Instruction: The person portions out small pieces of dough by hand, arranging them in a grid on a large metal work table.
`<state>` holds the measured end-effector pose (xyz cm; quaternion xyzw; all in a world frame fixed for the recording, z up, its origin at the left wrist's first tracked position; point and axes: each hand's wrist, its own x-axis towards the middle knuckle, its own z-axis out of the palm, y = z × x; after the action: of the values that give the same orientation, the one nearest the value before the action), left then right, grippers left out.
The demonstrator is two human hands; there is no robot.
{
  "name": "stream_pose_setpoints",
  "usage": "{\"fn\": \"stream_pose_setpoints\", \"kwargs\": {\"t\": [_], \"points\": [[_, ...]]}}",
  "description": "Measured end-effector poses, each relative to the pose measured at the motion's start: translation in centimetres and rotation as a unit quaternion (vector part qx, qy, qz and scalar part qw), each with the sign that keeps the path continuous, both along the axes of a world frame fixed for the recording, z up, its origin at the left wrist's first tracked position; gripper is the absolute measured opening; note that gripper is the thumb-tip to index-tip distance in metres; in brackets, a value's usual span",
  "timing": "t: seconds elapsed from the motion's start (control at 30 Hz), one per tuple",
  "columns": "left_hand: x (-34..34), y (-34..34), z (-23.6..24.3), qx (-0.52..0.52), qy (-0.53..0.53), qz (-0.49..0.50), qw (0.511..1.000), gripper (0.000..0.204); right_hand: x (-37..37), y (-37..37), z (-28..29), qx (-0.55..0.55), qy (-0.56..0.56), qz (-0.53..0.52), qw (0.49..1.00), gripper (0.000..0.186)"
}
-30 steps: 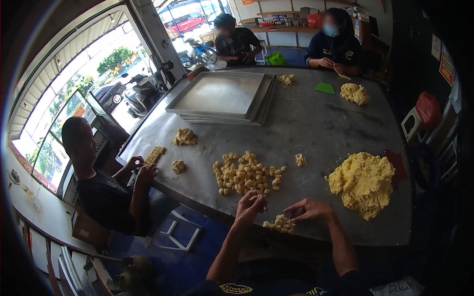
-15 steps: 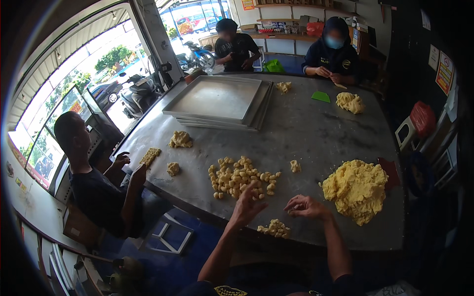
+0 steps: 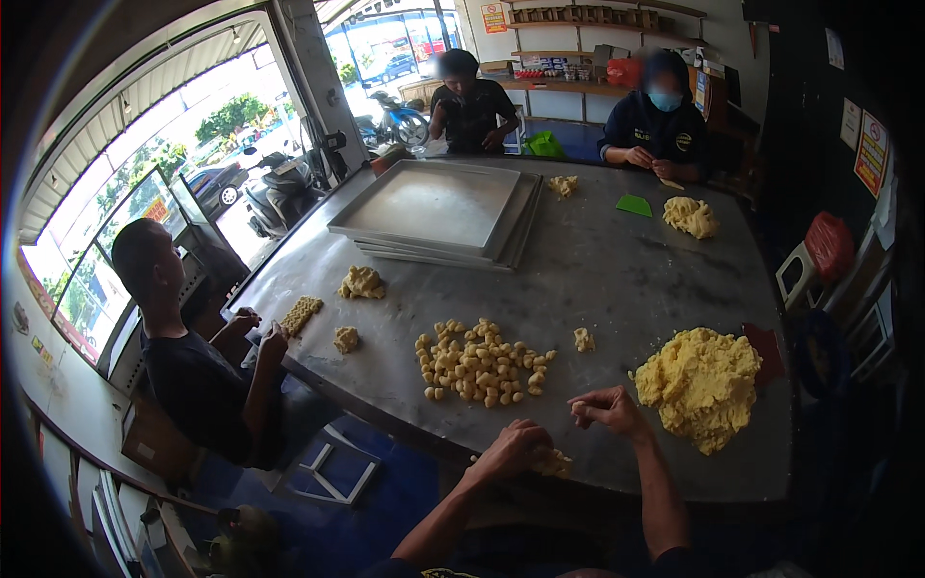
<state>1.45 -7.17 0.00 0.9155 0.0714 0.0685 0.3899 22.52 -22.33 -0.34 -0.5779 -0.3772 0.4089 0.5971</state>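
Left hand (image 3: 515, 445): curled over a small lump of pale yellow dough (image 3: 551, 463), lower centre, partly hidden.
Right hand (image 3: 607, 407): pinched narrow; contents unclear.
Change: both hands sit closer together on the grey metal tabletop (image 3: 597, 270).

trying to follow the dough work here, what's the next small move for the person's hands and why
Probably drop the small piece pinched in the right hand onto the heap of small dough pieces just ahead. The left hand rests on a dough lump at the table edge, ready for another pinch.
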Motion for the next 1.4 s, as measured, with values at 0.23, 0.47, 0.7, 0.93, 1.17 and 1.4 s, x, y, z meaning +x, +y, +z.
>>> {"fn": "stream_pose_setpoints", "kwargs": {"t": [0.23,0.47,0.7,0.93,1.17,1.4], "points": [[0.8,1.5,-0.6,-0.366,-0.144,0.202,0.897,0.023,0.0,0.1,0.9,-0.021,0.015,-0.002,1.000,0.025],[0.0,3.0,-0.2,-0.444,-0.188,0.215,0.849,0.032,0.0,0.3,-0.8,0.052,-0.015,0.027,0.998,0.020],[-1.8,3.8,-1.6,-0.497,-0.127,0.203,0.834,0.035,0.5,0.2,0.6,-0.211,-0.049,0.140,0.966,0.033],[-1.0,1.4,0.3,-0.467,-0.134,0.239,0.841,0.031,-1.1,0.2,-0.4,-0.047,-0.091,0.157,0.982,0.058],[-2.2,3.3,-1.2,-0.516,-0.123,0.206,0.822,0.022,-1.0,0.1,-0.4,-0.066,-0.163,0.253,0.951,0.057],[-2.4,4.5,0.9,-0.479,-0.033,0.228,0.847,0.029,-1.5,0.1,-0.7,-0.064,-0.200,0.232,0.950,0.060]]}}
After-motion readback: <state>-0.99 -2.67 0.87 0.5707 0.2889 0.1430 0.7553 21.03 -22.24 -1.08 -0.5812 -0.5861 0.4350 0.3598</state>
